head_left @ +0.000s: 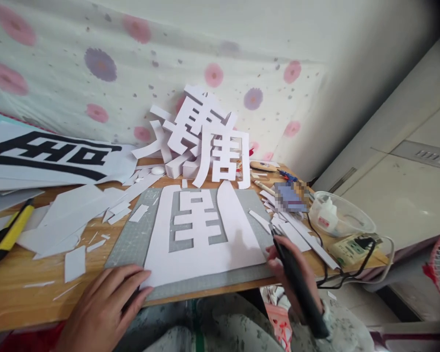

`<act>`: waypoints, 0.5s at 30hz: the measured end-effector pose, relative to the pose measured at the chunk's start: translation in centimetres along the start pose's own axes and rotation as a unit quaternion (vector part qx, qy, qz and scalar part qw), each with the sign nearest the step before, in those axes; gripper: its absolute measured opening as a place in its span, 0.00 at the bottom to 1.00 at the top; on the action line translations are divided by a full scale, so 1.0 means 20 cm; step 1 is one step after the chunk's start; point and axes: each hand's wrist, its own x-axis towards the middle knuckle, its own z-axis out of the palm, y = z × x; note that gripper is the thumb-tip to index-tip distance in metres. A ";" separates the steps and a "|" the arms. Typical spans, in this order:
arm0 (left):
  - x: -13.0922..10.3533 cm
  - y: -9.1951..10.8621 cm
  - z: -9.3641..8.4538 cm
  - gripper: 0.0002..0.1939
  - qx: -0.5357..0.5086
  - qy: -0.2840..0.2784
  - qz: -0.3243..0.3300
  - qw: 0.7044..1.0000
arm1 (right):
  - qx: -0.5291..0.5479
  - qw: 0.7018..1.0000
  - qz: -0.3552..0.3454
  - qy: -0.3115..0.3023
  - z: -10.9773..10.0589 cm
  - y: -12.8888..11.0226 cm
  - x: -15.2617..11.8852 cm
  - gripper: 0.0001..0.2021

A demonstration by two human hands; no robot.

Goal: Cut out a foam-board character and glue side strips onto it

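A floral cloth point(194, 44) is hanging on the wall behind a wooden table point(7, 303), where a grey cutting mat point(132, 244) is lying near the front edge. The left hand point(104, 303) is reaching in from the lower left, palm down, with its fingers loosely bent and their tips resting at the near left corner of a white cut-out sheet point(205, 256); it is not clenching anything. The right hand point(297, 271) is gripping a black pen-shaped tool point(297, 283), the tip pointing up and away just beside the sheet's right edge. The sheet is lying flat on the mat, between the hands and beyond their fingertips, its openings showing the mat beneath.

Farther out, paper scraps point(119, 208) are lying to the left with a yellow and black cutter point(9, 234), and white strips point(297, 230) to the right. A clear plastic tub point(355, 222) is holding a white bottle point(328, 212) beside a power strip point(352, 249). Behind the mat, white cut-out characters point(223, 151) are standing in a pile, and a sheet with a black printed character point(58, 154) is lying at the far left.
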 end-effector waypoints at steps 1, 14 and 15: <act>0.01 0.02 -0.02 0.13 -0.003 0.000 0.002 1.000 | 0.055 0.998 0.031 0.002 0.02 -0.03 0.00 0.20; -0.01 0.10 -0.04 0.08 -0.007 0.068 0.030 0.997 | 0.299 0.924 0.188 -0.147 0.47 -0.37 0.15 0.18; -0.01 0.10 -0.04 0.08 -0.005 0.073 0.035 0.997 | 0.302 0.921 0.198 -0.144 0.51 -0.38 0.15 0.17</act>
